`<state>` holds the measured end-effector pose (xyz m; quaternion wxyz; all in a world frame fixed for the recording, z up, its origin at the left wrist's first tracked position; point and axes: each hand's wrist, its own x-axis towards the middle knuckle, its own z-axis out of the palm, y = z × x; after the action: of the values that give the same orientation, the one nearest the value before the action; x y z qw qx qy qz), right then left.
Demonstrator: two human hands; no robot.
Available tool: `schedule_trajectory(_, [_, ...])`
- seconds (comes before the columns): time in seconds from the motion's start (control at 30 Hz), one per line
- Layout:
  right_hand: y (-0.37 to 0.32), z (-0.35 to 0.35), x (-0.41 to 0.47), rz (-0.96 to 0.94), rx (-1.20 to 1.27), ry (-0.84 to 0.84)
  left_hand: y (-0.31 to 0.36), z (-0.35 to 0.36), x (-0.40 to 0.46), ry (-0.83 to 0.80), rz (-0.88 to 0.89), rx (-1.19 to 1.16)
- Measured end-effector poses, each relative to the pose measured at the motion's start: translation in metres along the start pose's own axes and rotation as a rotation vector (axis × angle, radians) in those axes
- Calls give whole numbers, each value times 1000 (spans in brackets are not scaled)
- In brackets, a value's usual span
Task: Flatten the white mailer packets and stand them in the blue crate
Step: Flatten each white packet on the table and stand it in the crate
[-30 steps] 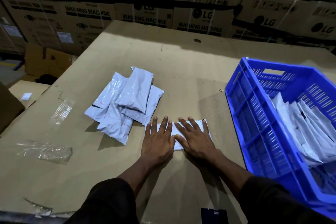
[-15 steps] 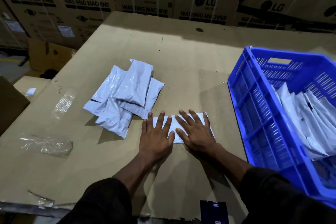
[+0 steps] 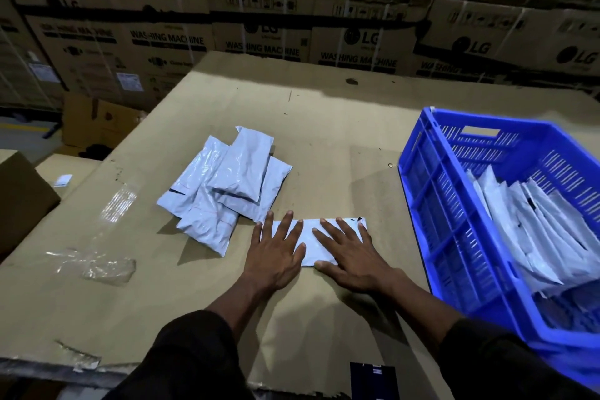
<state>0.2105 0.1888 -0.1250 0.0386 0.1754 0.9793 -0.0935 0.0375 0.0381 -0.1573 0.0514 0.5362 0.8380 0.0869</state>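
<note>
The big brown boxes (image 3: 357, 42) at twelve o'clock say "LG" and "WASHING MACHINE". You work on a flat cardboard top (image 3: 324, 127) in a dim storeroom. Your left hand (image 3: 276, 253) and right hand (image 3: 352, 253) lie flat, fingers straight and spread, pressing one white packet (image 3: 308, 243). More packets (image 3: 227, 185) sit piled at eleven o'clock. The blue crate (image 3: 454, 237) at three o'clock holds packets standing up.

Glossy plastic mailers (image 3: 227, 191), matt cardboard tabletop (image 3: 324, 140).
</note>
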Motion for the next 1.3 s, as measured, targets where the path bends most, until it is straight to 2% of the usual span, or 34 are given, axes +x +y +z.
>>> schedule_trajectory(0.2, [-11, -12, -5, 27, -92, 74, -5, 6, -19, 165, 136, 7])
schedule_trajectory(0.43, [-18, -7, -4, 74, -92, 20, 7, -1, -27, 300, 56, 75])
schedule_trajectory(0.5, [-20, -5, -8, 13, -80, 33, 9, 1, -29, 337, 21, 75])
schedule_trajectory(0.6, [-29, -3, -23, -207, -122, 131, 6, 0, -30, 407, -39, 84])
schedule_trajectory(0.73, [-36, -3, -39, -449, -375, 185, 2, 1, -31, 531, -78, 57])
schedule_trajectory(0.87, [-30, 3, -39, -488, -444, 317, 3, -1, -33, 643, -53, 37])
schedule_trajectory(0.93, [-32, -6, -33, -456, -341, 423, 7, -5, -37, 682, -43, 17])
schedule_trajectory(1.1, [-34, -56, -14, -202, 130, 419, 11, -25, -43, 791, -33, 24])
schedule_trajectory(1.17, [-37, -81, -10, -98, 446, 276, 8, -30, -42, 794, 28, 43])
schedule_trajectory(1.23, [-37, -104, -3, 16, 728, 11, 7, -34, -40, 743, 109, 47])
schedule_trajectory(1.3, [-32, -115, 4, 137, 786, -243, 10, -36, -37, 667, 163, 54])
